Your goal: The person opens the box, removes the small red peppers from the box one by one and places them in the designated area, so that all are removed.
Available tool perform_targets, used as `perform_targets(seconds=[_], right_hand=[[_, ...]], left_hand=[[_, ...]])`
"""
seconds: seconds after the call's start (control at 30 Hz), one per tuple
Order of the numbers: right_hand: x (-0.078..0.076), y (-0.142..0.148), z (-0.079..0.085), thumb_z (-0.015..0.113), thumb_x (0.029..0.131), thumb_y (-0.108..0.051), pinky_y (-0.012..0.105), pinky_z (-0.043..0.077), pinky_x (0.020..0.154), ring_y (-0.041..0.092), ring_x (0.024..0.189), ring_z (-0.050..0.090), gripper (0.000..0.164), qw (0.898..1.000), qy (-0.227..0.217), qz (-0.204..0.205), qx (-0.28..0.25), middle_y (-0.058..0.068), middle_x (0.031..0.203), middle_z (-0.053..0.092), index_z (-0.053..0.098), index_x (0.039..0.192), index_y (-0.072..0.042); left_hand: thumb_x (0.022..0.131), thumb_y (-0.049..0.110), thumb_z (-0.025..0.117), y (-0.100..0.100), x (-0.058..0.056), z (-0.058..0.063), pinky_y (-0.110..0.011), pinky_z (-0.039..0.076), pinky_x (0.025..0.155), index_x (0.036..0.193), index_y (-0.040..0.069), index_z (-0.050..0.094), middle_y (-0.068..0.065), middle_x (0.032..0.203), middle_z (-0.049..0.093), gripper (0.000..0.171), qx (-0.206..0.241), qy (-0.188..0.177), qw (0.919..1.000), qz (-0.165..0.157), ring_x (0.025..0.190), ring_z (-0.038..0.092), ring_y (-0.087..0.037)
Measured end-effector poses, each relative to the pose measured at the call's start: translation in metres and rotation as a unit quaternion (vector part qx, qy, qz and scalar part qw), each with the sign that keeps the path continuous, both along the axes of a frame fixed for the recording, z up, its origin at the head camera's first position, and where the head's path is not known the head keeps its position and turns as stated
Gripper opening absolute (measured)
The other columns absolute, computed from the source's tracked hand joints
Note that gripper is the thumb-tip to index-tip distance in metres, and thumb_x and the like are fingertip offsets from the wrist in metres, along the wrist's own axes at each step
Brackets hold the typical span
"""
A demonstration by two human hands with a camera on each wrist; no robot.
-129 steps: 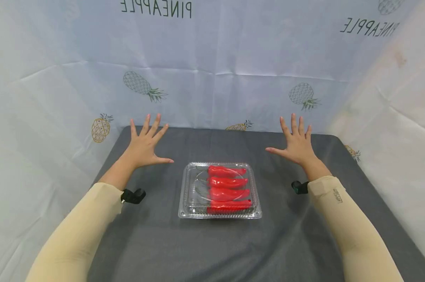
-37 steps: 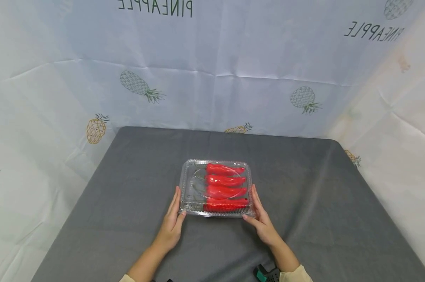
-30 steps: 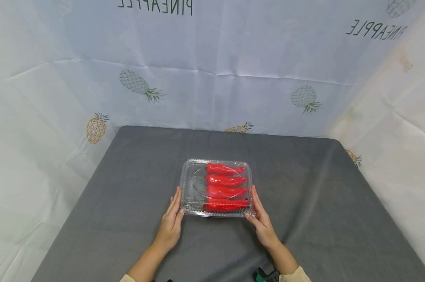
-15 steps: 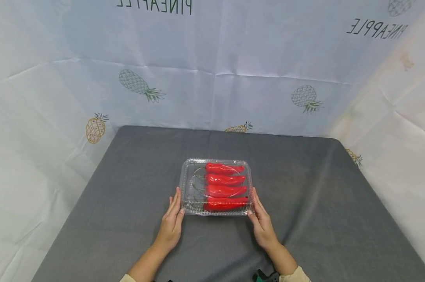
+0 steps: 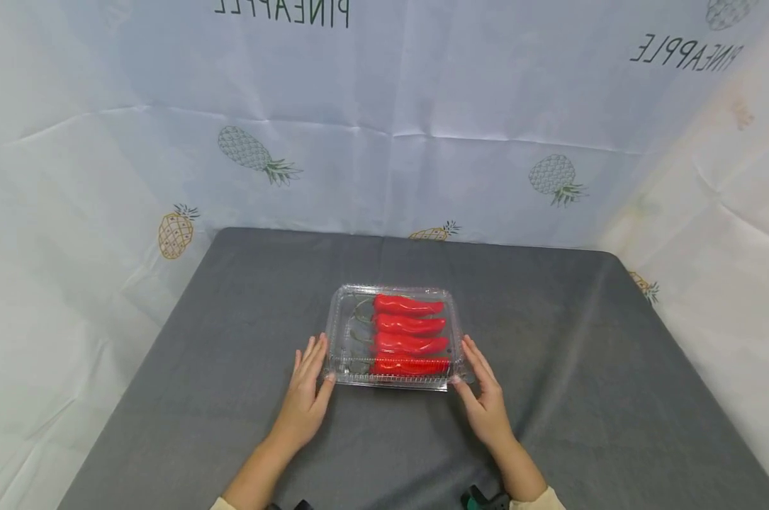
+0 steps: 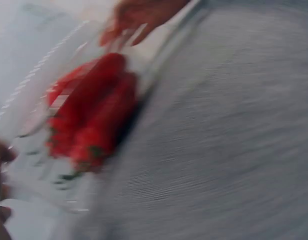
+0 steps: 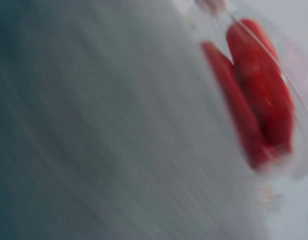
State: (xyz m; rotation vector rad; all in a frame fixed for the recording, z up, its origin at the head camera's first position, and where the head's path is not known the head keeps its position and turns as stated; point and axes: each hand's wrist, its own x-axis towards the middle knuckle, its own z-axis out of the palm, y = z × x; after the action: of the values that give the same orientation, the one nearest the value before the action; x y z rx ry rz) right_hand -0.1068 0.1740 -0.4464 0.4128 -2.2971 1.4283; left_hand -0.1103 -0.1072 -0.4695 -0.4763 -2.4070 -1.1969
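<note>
A clear plastic clamshell box (image 5: 390,384) sits on the grey table in the middle of the head view. Inside it lie several red chili peppers (image 5: 410,325) in a row, their green stems to the left. My left hand (image 5: 299,411) holds its left front corner, thumb at the front rim and fingers along the side. At the right front corner my right hand (image 5: 489,416) grips in the same way. The rim looks slightly parted near that right corner. Both wrist views are blurred; the peppers (image 6: 96,105) show through the plastic, and part of the fingertips is hidden.
A grey cloth covers the table (image 5: 550,319). White curtains (image 5: 384,92) printed with pineapples hang behind it and along both sides. A dark wrist camera (image 5: 484,498) shows at my right sleeve.
Seconds ago both hands were raised and spread apart; they have since come down to the box's front corners. In the last half second the right front rim has shifted and my fingers have spread slightly.
</note>
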Motion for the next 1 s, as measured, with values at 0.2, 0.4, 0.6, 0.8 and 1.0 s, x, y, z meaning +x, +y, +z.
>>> perform_targets(seconds=[0.2,0.4,0.6,0.8,1.0], right_hand=[[-0.029,0.022,0.001,0.063,0.074,0.017,0.006,0.027,0.104,-0.007,0.129,0.038,0.058,0.998,0.051,0.024,0.001,0.018,0.135,0.052,0.049,0.13,0.007],[-0.051,0.021,0.022,0.058,0.076,0.021,0.011,0.029,0.106,-0.001,0.128,0.042,0.062,0.996,0.06,0.059,-0.039,0.021,0.139,0.047,0.038,0.134,0.014],[-0.066,0.016,0.036,0.054,0.087,0.003,0.039,0.012,0.118,0.029,0.144,0.011,0.073,0.991,-0.073,0.097,0.065,0.029,0.152,0.009,0.01,0.145,0.011],[-0.121,0.02,0.016,0.034,0.095,-0.004,0.062,-0.004,0.111,0.039,0.142,-0.01,0.066,0.977,-0.114,0.177,0.026,0.021,0.155,-0.012,-0.008,0.146,0.003],[-0.163,0.019,-0.008,0.021,0.099,-0.02,0.055,-0.005,0.115,0.035,0.143,-0.01,0.059,0.97,-0.174,0.166,-0.023,0.02,0.156,-0.01,-0.006,0.147,0.002]], left_hand=[[0.087,0.025,0.061,-0.018,-0.023,0.038,-0.062,0.007,0.111,0.148,0.006,0.022,-0.016,0.155,0.017,0.075,-0.045,-0.094,0.992,-0.07,0.144,0.01,-0.034],[0.093,0.019,0.053,-0.031,-0.063,0.049,-0.062,0.005,0.112,0.15,0.008,0.011,-0.016,0.157,0.009,0.072,0.025,-0.166,0.9748,-0.147,0.143,0.005,-0.038],[0.098,0.019,0.041,-0.027,-0.099,0.038,-0.061,0.008,0.112,0.15,0.007,-0.005,-0.021,0.156,-0.001,0.07,0.102,-0.231,0.95,-0.184,0.142,0.002,-0.042],[0.099,0.014,0.035,-0.021,-0.13,0.036,-0.051,-0.001,0.116,0.147,-0.002,-0.009,-0.02,0.155,-0.009,0.067,0.163,-0.243,0.9336,-0.206,0.144,-0.005,-0.034],[0.1,0.03,0.029,-0.027,-0.159,0.027,-0.05,-0.005,0.116,0.147,-0.001,-0.006,-0.017,0.156,-0.004,0.067,0.155,-0.291,0.925,-0.189,0.144,-0.006,-0.032]])
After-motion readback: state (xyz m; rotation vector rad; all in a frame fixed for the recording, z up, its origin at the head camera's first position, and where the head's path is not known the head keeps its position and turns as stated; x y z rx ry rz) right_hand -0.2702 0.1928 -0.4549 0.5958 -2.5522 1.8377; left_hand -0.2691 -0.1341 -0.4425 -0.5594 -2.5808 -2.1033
